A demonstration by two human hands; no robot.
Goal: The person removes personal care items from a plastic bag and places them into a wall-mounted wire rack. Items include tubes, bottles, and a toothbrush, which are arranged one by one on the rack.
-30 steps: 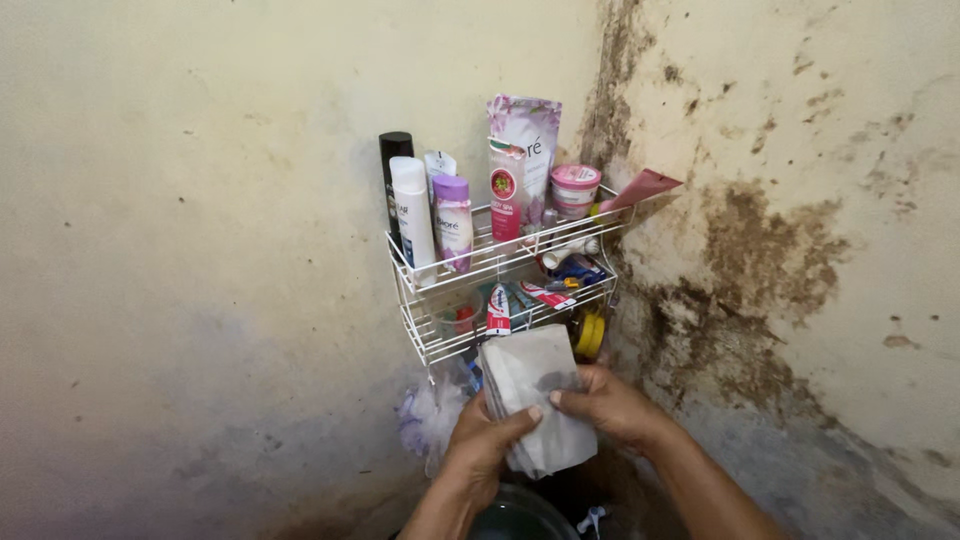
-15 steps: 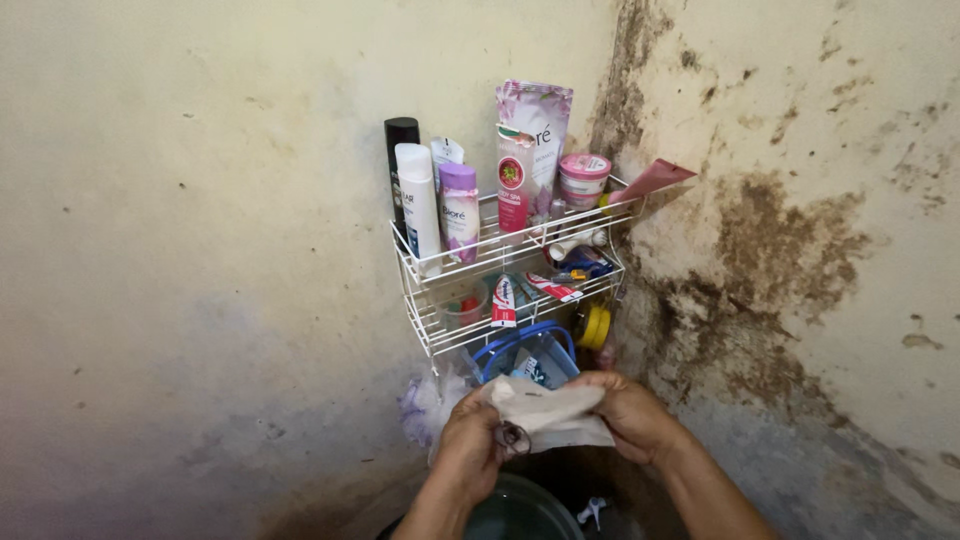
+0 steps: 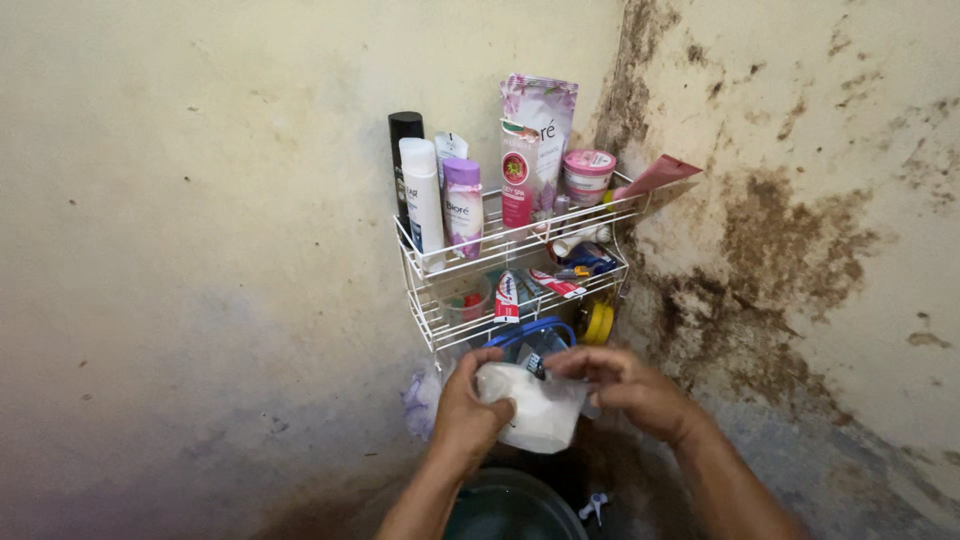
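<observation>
My left hand [image 3: 462, 412] grips a white folded cloth [image 3: 535, 410] from its left side, thumb on its front. My right hand [image 3: 625, 385] pinches the cloth's upper right edge. Both hands sit just below a white wire rack [image 3: 432, 275] fixed in the corner of two stained walls. Behind the cloth hangs a clear bag with blue handles [image 3: 530, 333].
The rack's top shelf holds a black bottle [image 3: 403, 150], a white bottle [image 3: 422, 205], a purple bottle [image 3: 462, 208], a tall floral pouch [image 3: 535, 140] and a pink-lidded jar [image 3: 587, 176]. Tubes lie on the lower shelf. A dark basin [image 3: 510, 508] sits below my hands.
The cloth was held open and upright, then folded down. Now it is bunched smaller between both hands, which have moved slightly up toward the rack.
</observation>
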